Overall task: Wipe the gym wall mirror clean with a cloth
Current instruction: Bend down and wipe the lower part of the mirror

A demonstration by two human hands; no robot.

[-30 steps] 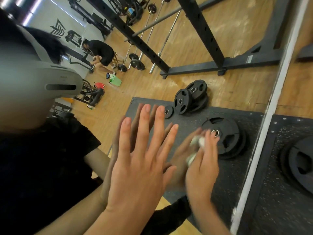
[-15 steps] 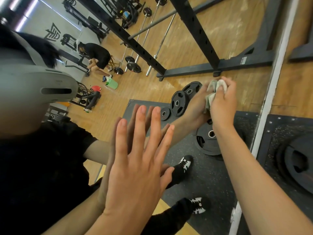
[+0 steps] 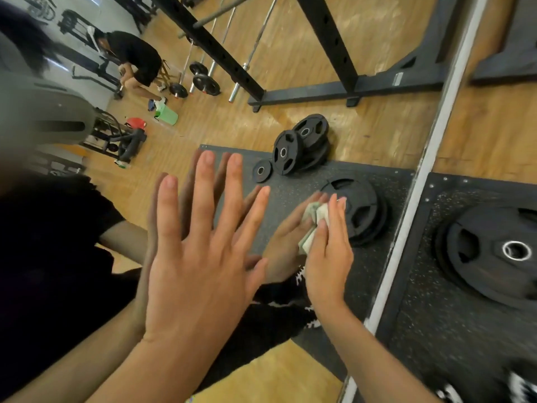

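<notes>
I am wiping the mirror [image 3: 363, 68], mid-stroke as I judge it, low on the glass near its frame [image 3: 430, 146]. My right hand [image 3: 328, 257] is pressing the cloth [image 3: 315, 216] against the glass, fingers straight and close together, the cloth bunched beneath them. Whether my thumb is pinching it, I cannot tell. My left hand [image 3: 197, 257] is bracing on the mirror, palm flat, fingers spread wide, holding nothing. The next move is calling for a sweep onto unwiped glass, with even pressure so the wad does not slip.
</notes>
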